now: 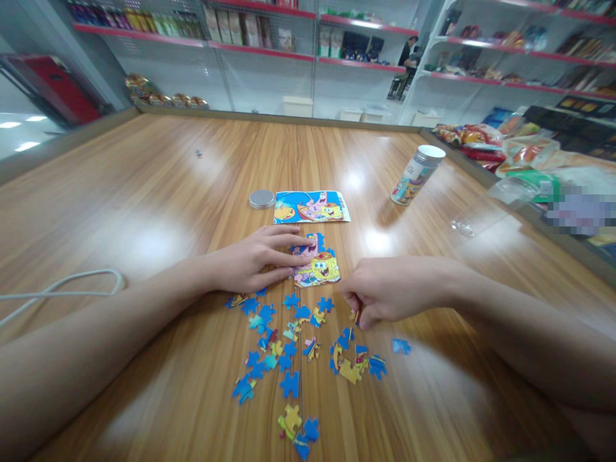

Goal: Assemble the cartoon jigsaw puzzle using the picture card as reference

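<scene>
My left hand (260,260) lies flat, its fingers spread with the tips over the left side of a partly joined jigsaw puzzle (317,268), which shows a yellow and a pink cartoon figure. Some of the joined pieces are hidden beneath those fingers. To the right, my right hand (380,292) is closed in a pinch on a small puzzle piece (355,316), of which only a brown and yellow edge shows. Loose puzzle pieces (289,353), mostly blue with some yellow, are scattered below both hands. Just beyond the joined part lies the picture card (312,206).
A round metal lid (262,199) sits left of the card. An upright printed can (416,176) stands at the back right, near a clear plastic jar (500,202) on its side. A white cable (62,289) loops at the left. Stocked shelves (262,48) line the background.
</scene>
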Tool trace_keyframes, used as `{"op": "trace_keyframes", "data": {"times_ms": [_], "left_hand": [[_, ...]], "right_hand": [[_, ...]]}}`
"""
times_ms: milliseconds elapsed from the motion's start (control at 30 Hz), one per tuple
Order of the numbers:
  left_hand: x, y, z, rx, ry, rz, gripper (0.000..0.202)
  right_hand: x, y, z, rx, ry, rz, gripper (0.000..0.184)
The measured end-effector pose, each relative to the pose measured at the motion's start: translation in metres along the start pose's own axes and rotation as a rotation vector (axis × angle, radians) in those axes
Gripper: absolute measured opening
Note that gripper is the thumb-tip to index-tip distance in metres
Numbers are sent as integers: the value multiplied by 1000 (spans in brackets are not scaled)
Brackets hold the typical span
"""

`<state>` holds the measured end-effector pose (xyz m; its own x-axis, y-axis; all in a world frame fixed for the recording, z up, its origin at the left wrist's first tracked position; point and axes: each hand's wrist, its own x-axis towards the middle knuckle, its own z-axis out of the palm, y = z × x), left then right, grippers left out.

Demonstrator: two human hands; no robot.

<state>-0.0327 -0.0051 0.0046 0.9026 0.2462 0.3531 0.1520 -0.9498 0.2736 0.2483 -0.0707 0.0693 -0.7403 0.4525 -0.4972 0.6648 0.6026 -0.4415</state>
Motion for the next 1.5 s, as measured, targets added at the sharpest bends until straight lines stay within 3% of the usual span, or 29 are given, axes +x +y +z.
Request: {"op": "trace_keyframes", "data": {"times_ms": [133, 267, 433, 633, 933, 1067, 1233, 1300, 1367, 1433, 1500], "left_hand": [[0, 1, 0, 20, -7, 3, 45], [0, 0, 0, 19, -9, -6, 44], [1, 1, 0, 32, 0, 11, 45], [2, 2, -1, 35, 8, 20, 44], [1, 1, 0, 50, 5, 17, 42], [0, 0, 0, 39, 5, 13, 43], [1, 0, 1, 25, 5, 6, 43], [0, 0, 1, 23, 0, 0, 43], [0, 0, 1, 18, -5, -6, 43], [-1, 0, 1, 5, -9, -22, 43], [-1, 0, 0, -43, -11, -44, 44]], "right_hand": [[-2, 0, -4, 6, -32, -18, 9], [-7, 3, -9, 14, -61, -51, 17], [-11, 0, -6, -85, 45, 67, 31], [-8, -5, 3, -155, 136, 74, 15], [-7, 8, -4, -189, 163, 1, 12], [-5, 9, -5, -94, 193, -13, 4], [1, 8, -5, 63, 185, -9, 24], [5, 15, -6, 155, 145, -16, 21], [10, 29, -8, 332, 46, -37, 12], [15, 48, -10, 627, -86, -52, 17], [19, 67, -10, 892, -69, -52, 27]]}}
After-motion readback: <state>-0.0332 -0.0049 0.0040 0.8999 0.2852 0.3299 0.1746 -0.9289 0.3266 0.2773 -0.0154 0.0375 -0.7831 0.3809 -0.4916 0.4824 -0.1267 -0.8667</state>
